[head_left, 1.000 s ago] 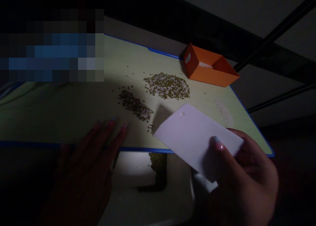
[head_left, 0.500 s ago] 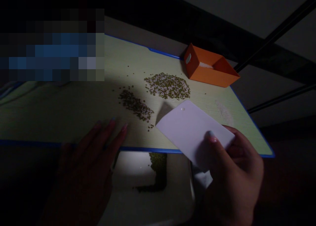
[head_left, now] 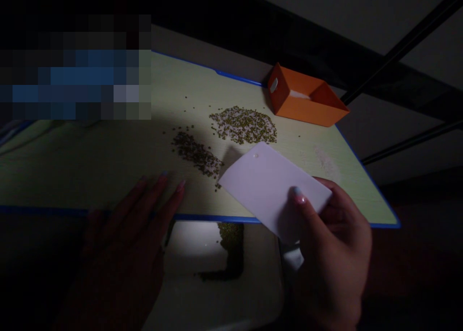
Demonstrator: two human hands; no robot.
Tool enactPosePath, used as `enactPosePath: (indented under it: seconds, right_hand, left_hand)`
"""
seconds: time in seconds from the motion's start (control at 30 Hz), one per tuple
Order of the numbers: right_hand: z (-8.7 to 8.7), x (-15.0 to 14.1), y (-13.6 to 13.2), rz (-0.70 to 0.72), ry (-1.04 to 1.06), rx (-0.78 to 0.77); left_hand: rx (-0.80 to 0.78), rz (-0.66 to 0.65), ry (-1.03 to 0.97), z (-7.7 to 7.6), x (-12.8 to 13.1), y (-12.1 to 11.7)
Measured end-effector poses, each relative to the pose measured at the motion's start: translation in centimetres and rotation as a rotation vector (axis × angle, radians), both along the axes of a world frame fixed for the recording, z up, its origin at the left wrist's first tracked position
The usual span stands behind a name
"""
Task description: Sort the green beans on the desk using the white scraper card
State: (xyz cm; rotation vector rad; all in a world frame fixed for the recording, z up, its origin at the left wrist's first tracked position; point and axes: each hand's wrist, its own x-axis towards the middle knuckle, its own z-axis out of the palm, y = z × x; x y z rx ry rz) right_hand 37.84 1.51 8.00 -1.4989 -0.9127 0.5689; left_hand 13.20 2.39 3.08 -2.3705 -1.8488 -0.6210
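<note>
My right hand (head_left: 333,244) grips a white card (head_left: 271,184) with a small hole near one corner, thumb on top and fingers beneath. The card's far left corner is close to the near end of a small dark strip of green beans (head_left: 197,152) on the pale table (head_left: 123,162). Behind that lies a wider pile of green beans (head_left: 244,123) mixed with something white and grainy. My left hand (head_left: 126,244) rests with spread fingers over the table's blue front edge, in shadow, holding nothing.
An orange open box (head_left: 311,109) with white stuff inside stands at the back right. White powder (head_left: 327,162) is smeared near the right edge. Below the front edge sits a white tray (head_left: 202,302) with green beans (head_left: 233,254) along one side. A blurred patch covers the upper left.
My right hand and the card have moved left, toward the small strip of beans. My left hand has stayed in place.
</note>
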Motion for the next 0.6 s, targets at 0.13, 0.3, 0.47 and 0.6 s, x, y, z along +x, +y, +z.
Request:
enactPosePath:
  seconds: [0.13, 0.3, 0.47, 0.6]
  right_hand:
    - [-0.3, 0.2, -0.3, 0.038, 0.048, -0.021]
    - [-0.7, 0.8, -0.7, 0.015, 0.142, -0.014]
    - [0.1, 1.9, -0.6, -0.141, 0.164, 0.039]
    - [0.3, 3.6, -0.8, -0.264, 0.165, 0.117]
  left_hand:
    - [0.004, 0.000, 0.031, 0.0, -0.3, -0.1]
    - [0.034, -0.018, 0.096, -0.4, -0.8, -0.2]
    - [0.027, -0.007, 0.110, -0.5, -1.1, 0.0]
    - [0.033, 0.009, 0.108, -0.8, -1.6, 0.2]
